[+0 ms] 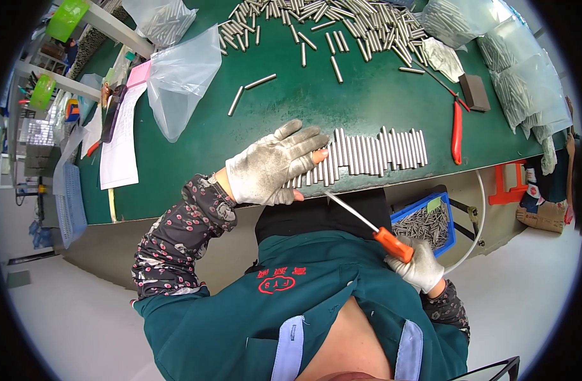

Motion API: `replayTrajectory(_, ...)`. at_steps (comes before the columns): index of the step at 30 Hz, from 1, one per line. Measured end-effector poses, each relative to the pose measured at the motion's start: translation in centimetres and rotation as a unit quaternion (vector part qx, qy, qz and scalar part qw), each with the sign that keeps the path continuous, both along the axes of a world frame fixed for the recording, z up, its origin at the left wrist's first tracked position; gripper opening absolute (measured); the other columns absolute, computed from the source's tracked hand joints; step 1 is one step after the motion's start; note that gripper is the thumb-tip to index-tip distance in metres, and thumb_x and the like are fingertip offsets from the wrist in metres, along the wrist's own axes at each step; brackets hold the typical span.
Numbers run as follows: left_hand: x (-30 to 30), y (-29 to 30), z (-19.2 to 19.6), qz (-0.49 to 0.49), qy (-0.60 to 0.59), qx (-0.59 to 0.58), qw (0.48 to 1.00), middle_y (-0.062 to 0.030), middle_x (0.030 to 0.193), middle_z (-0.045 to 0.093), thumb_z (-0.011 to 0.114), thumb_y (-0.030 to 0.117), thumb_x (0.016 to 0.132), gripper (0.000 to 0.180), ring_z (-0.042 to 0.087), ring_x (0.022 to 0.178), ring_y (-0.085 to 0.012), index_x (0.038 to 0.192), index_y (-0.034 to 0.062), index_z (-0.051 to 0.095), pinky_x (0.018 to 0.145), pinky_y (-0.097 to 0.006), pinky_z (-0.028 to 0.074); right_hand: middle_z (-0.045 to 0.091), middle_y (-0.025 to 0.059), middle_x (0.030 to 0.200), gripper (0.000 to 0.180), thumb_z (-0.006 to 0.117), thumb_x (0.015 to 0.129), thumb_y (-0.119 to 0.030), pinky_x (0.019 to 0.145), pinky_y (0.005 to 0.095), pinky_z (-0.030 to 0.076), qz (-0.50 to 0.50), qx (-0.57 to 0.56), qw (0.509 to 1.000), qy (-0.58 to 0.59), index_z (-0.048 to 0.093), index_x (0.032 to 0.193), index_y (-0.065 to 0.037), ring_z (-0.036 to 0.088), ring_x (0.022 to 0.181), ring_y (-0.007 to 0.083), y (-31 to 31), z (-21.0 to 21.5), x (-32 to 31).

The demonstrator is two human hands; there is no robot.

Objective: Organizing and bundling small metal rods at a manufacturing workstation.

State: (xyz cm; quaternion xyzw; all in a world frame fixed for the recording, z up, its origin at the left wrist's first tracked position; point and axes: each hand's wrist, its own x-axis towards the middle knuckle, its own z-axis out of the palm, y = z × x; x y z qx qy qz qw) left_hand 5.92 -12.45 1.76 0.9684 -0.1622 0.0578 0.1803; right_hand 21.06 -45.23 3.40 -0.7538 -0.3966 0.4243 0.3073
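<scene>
Left hand [272,166] flat on steel pins [373,152] | right hand [421,263] gripping orange-handled screwdriver [373,230]

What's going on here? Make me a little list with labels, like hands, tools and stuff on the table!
left hand: gloved left hand rests flat on a row of metal pins
right hand: gloved right hand grips an orange-handled screwdriver
table: green table
far side: loose pin pile, clear bags
other tool: red-handled pliers
below table: blue bin of pins
</scene>
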Motion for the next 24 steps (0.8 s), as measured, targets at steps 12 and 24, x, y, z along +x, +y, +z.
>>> replayTrajectory(12, 1.9, -1.4, 0.9, 0.07, -0.023, 0.019, 0.997, -0.0229, 0.146, 0.028, 0.047, 0.069, 0.078, 0.098, 0.025, 0.137, -0.0369, 0.145, 0.0037, 0.02, 0.113, -0.049, 0.012, 0.062, 0.0147, 0.066, 0.036, 0.069, 0.073, -0.017, 0.061, 0.0333, 0.051, -0.032, -0.007, 0.999, 0.027, 0.064, 0.105, -0.002, 0.063, 0.059, 0.0264, -2.6, -0.8, 1.0)
replayTrajectory(24, 2.8, -2.0, 0.3, 0.045, 0.023, -0.056, 0.997, -0.0233, 0.136, 0.04, 0.064, 0.055, 0.072, 0.091, 0.036, 0.13, -0.0393, 0.14, 0.0038, 0.032, 0.11, -0.049, 0.024, 0.062, 0.0134, 0.066, 0.038, 0.068, 0.074, -0.018, 0.06, 0.0317, 0.05, -0.054, -0.017, 0.998, 0.037, 0.064, 0.108, -0.001, 0.063, 0.058, 0.0232, -2.8, -0.7, 1.4)
